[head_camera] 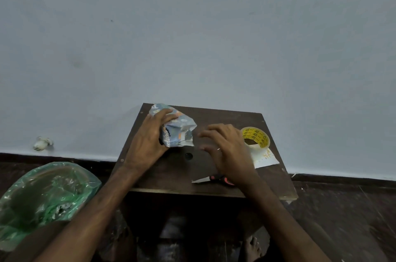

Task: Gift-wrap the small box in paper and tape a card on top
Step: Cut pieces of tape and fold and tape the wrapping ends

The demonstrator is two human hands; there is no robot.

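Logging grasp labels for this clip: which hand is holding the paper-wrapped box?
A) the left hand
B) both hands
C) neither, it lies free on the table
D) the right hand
A: the left hand curls over the paper-wrapped box at the far left of the table, while the right hand is apart from it, beside the tape roll.
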